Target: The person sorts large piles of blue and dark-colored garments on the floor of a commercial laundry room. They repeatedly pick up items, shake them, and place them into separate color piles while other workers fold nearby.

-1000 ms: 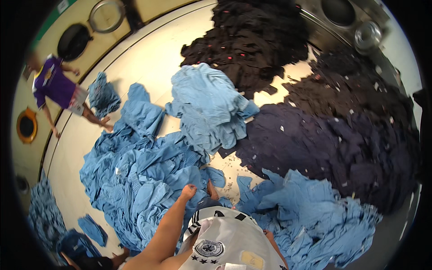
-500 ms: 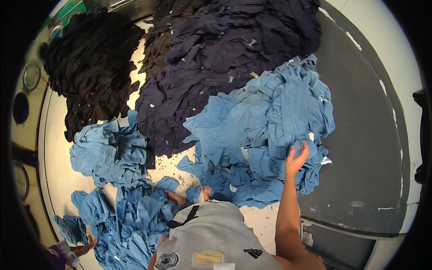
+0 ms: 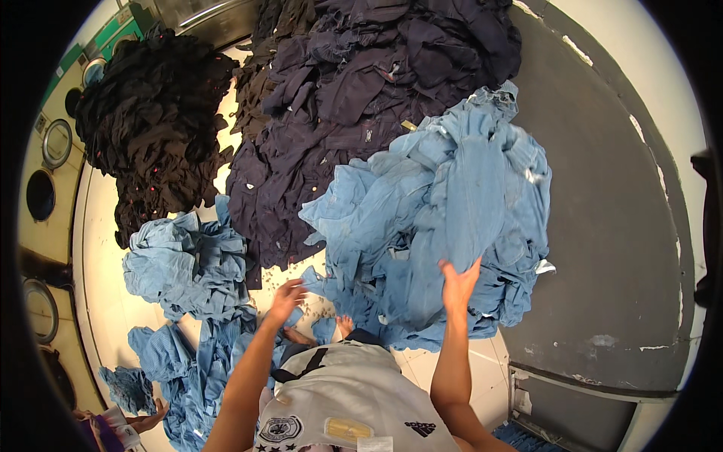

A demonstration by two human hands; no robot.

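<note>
Light-blue crumpled cloth garments form a big heap (image 3: 444,218) on the pale tiled floor (image 3: 98,248). At the heap's near edge the right hand (image 3: 459,282) is raised with fingers spread, holding nothing. Left of the heap, the left hand (image 3: 286,297) hangs loosely open above scattered blue pieces. Beyond the heap lies a dark navy clothing pile (image 3: 354,98), with a black pile (image 3: 151,128) further left.
</note>
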